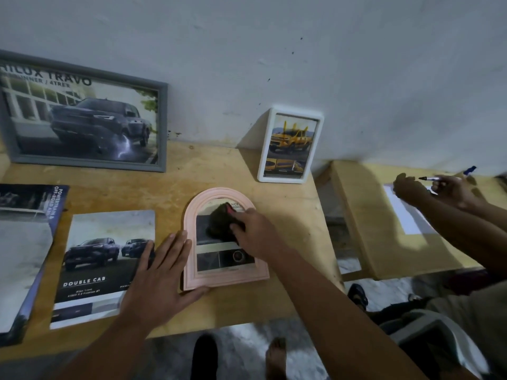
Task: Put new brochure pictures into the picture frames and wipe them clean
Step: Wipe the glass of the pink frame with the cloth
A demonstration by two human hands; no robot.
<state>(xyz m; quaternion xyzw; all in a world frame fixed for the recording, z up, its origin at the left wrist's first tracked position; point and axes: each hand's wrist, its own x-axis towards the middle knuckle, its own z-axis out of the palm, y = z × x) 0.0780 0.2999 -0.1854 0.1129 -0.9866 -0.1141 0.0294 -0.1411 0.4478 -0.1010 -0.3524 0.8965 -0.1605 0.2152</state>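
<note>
A pink arched picture frame (192, 275) lies flat on the low wooden table (227, 165), with a brochure picture behind its glass. My right hand (253, 233) grips a dark cloth (220, 222) and presses it on the upper part of the glass. My left hand (162, 272) lies flat with straight fingers against the frame's left edge, partly over a brochure page. A grey frame (164, 127) with a truck picture and a small white frame (315, 149) with a yellow truck picture lean on the wall.
A "Double Cab" brochure page (101, 259) and a thicker brochure (24, 242) lie at the left. On a second table at the right, another person's hands (439, 190) hold a marker over white paper (406, 215). Feet and floor show below the table's edge.
</note>
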